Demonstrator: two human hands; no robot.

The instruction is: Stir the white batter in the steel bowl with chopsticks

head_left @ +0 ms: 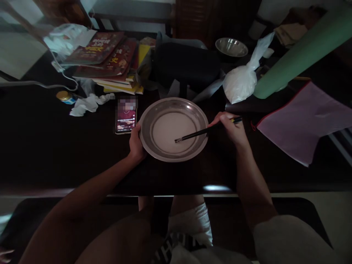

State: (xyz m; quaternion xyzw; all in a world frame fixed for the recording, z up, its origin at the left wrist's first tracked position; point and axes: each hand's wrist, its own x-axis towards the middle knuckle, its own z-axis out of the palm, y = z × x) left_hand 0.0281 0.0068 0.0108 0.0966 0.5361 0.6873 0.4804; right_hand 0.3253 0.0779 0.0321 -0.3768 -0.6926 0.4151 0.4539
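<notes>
A round metal basin (146,145) sits on the dark table in front of me, holding something whitish and smooth, powder or liquid I cannot tell. My left hand (136,143) is closed on the basin's left rim, fingers mostly hidden beneath it. Dark chopsticks (196,134) are gripped in my right hand (229,126) at the basin's right side. Their tips, with a bit of pale stuff on them, reach into the whitish contents. Just left of the basin lies a lit phone (126,119), close to my left hand.
Stacked books (110,62), crumpled tissues (86,104) and a small gold-lidded jar (66,97) lie to the left. A black object (187,64) stands behind the basin. Rightward are a knotted bag of white powder (240,84), a green roll (299,51), a purplish cloth (299,124) and another metal bowl (231,47).
</notes>
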